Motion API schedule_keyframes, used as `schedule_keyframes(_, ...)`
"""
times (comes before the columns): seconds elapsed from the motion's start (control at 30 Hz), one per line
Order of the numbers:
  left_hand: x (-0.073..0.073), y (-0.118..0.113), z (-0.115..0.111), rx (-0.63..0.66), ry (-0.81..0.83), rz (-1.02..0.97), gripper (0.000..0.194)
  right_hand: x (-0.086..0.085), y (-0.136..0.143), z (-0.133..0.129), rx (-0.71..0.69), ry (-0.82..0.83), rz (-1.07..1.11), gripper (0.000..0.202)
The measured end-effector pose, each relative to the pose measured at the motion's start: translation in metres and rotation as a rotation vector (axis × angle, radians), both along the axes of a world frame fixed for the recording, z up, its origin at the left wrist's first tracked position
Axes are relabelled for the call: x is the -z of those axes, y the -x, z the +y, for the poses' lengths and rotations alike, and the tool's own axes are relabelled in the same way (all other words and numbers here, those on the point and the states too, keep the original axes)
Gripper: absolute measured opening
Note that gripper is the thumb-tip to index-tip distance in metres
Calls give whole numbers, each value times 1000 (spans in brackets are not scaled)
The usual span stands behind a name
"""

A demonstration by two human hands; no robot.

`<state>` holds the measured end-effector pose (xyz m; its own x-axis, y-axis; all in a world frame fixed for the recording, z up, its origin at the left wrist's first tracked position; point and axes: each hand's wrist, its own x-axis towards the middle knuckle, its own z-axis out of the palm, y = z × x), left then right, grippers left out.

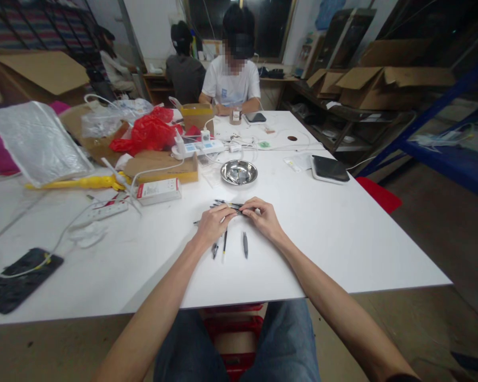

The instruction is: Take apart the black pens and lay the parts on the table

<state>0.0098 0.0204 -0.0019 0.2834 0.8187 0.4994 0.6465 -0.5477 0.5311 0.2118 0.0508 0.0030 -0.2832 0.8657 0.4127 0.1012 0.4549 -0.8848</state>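
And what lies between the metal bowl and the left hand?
In the head view, a few slim dark pens lie on the white table between the bowl and the left hand.

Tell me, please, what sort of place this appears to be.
Probably a small workshop: slim dark pen parts lie on a wide white table, and open brown cardboard boxes stand beyond it at the right.
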Motion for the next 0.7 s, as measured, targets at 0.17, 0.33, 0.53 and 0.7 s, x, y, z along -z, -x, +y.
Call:
schedule_keyframes(0.17,-1,-1,0,-9,-15,-2,18,3,1,0,63,20,60,14)
schedule_keyframes(0.33,1,-1,1,-4,-7,5,18,5,3,0,70,43,30,13)
schedule_keyframes(0.53,0,-1,0,-18,10,3,21,0,3,-3,90,140,66,14)
schedule_keyframes(0.7,-2,-1,-2,-4,12,40,18,-3,6,-8,92,38,78,10)
